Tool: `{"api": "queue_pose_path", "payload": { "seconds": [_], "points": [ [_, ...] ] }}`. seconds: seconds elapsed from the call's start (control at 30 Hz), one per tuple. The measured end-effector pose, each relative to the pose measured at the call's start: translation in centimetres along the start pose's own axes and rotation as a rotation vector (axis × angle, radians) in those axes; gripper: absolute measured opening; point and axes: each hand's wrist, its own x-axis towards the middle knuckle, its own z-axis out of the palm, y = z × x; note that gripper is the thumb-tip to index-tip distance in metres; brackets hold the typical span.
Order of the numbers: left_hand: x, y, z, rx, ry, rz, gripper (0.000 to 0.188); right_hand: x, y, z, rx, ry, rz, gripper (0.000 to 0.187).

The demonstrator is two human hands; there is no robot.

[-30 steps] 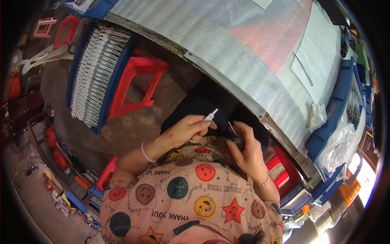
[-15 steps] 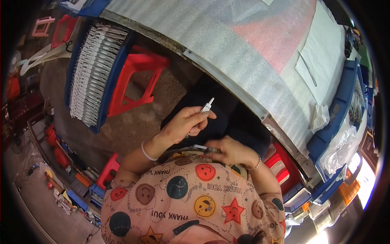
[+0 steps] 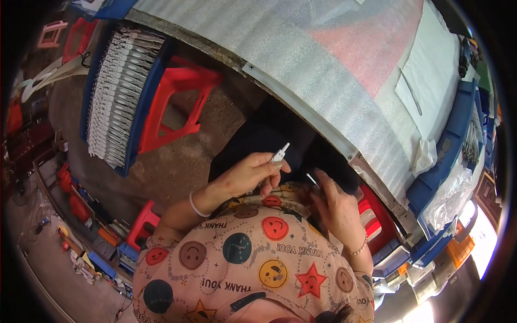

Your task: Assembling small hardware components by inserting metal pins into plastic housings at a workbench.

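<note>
My left grip [image 3: 258,169] pinches a white piece [image 3: 279,154]; my right grip [image 3: 339,206], holding a slim tool [image 3: 312,179], has swung outward, leaving them apart.

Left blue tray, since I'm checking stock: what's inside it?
The tray holds tightly packed rows of slim white-and-grey pieces. They cover its bottom, so whatever lies beneath cannot be seen.

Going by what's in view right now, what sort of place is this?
Probably a small-parts workshop: a blue tray is packed with rows of similar white pieces, a large worktable stands in front, and your left hand holds a small white part.
</note>
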Motion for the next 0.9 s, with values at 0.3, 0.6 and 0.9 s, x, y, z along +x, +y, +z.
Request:
{"api": "queue_pose_path", "payload": {
  "seconds": [0.3,0.6,0.9],
  "points": [
    [1.0,-0.8,-0.5,-0.035,-0.005,-0.004,0.025,1.3,-1.0,0.2,0.045,0.159,-0.278,0.036],
    [1.1,-0.5,0.2,0.088,0.074,0.007,0.025,1.5,-1.3,0.0,0.125,0.252,-0.323,0.039],
    [1.5,-1.4,0.4,0.208,0.125,0.098,0.023,1.9,-0.9,0.5,0.226,0.202,-0.258,0.036]
  ]
}}
